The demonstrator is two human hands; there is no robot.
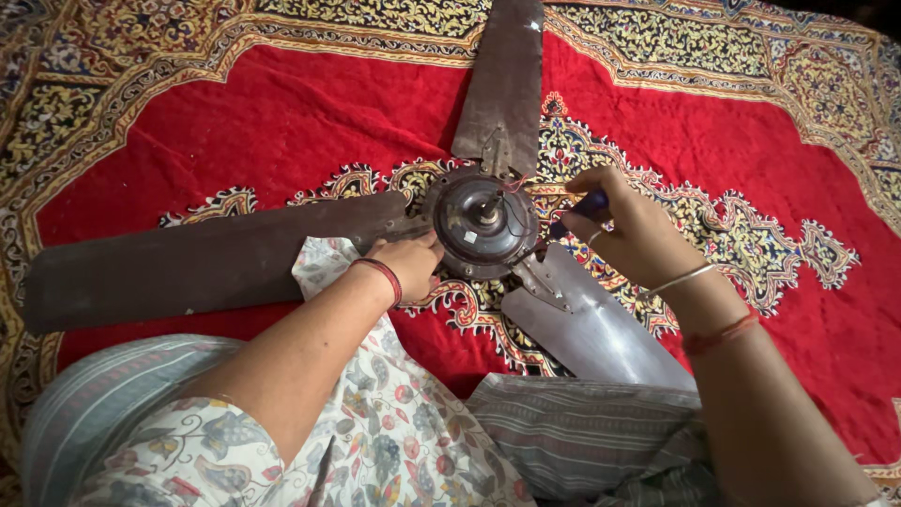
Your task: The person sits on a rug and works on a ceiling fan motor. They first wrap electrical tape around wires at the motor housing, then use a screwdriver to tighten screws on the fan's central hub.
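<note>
Dull, grimy metal fan blades [188,268], glossier metal motor hub [481,225], woven patterned red carpet [282,131].

A red carpet [282,122] with a dark floral medallion at centre covers the whole floor in view. Ornate yellow-and-dark patterned borders [113,56] run along the upper left and upper right of the frame, under warm, even indoor light.

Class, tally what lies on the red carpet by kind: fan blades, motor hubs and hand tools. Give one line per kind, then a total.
Fan blades: 3 (one is the left blade)
Motor hub: 1
Blue-handled tool in the right hand: 1
Total: 5
</note>
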